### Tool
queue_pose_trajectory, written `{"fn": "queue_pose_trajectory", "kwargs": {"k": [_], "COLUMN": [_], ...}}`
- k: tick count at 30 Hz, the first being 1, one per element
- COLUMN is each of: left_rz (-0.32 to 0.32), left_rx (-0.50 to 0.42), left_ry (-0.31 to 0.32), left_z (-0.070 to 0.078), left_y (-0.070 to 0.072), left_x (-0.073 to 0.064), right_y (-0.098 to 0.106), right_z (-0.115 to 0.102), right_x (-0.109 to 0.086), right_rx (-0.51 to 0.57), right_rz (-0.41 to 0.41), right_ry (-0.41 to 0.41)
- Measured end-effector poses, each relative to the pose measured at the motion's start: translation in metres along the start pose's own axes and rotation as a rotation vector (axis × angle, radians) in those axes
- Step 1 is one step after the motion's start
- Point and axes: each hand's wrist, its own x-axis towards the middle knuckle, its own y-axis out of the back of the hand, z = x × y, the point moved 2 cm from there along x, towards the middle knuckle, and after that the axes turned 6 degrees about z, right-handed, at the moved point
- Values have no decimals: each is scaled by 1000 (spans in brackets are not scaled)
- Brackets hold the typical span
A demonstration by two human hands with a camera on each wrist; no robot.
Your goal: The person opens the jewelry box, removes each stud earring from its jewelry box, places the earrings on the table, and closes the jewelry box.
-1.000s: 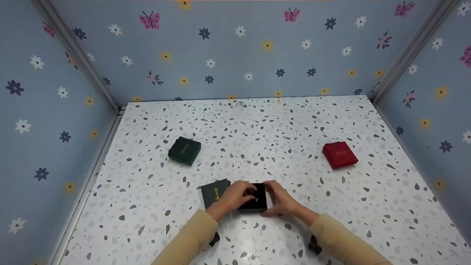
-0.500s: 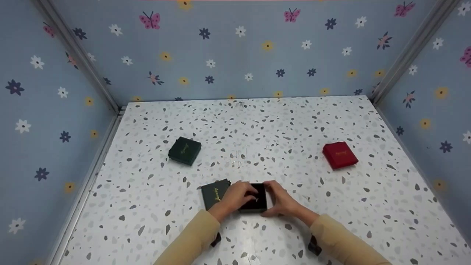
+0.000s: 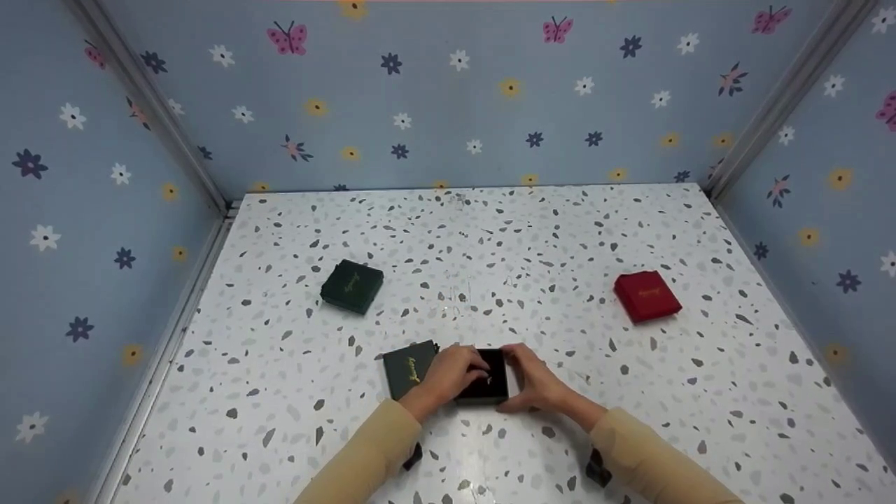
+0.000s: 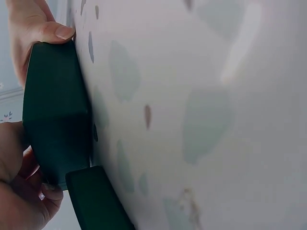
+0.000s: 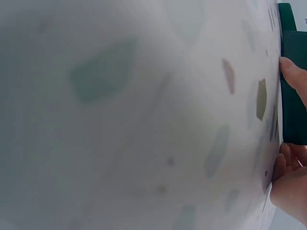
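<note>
An uncovered dark green jewelry box (image 3: pixel 493 392) with a black lining stands near the front of the table. My right hand (image 3: pixel 532 381) grips its right side, thumb at the near corner and fingers at the far one. Over the lining, my left hand (image 3: pixel 451 372) has its fingers curled and pinches a small shiny piece of jewelry (image 3: pixel 488 380), whose kind is too small to make out. Partly under the left wrist lies a dark green lid (image 3: pixel 404 367) with gold lettering. The left wrist view shows the green box wall (image 4: pixel 55 100) between both hands.
A closed dark green box (image 3: pixel 352 287) lies farther back on the left. On the right sits a closed red box (image 3: pixel 647 296) with gold lettering. Flower-patterned panels (image 3: pixel 448 91) border the speckled white table (image 3: pixel 490 245) at the back and sides.
The left hand and forearm have shifted very slightly to the right over the box. The right hand and the boxes hold their places.
</note>
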Motion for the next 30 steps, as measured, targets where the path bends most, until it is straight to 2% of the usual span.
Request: {"fn": "queue_pose_trajectory", "kwargs": {"k": [8,15,22,30], "left_rz": [30,53,47,53], "left_rx": [9,34,23,55], "left_ry": [21,-14,0,-22], "left_z": [0,1,1,3], "left_y": [-3,-2,-2,-2], "left_x": [-1,1,1,-3], "right_y": [0,2,2,0], "right_z": [1,0,1,2], "right_x": [-1,0,2,0], "right_rx": [-14,7,-14,-2], "right_rz": [7,16,23,26], "right_ry": [-12,63,51,54]}}
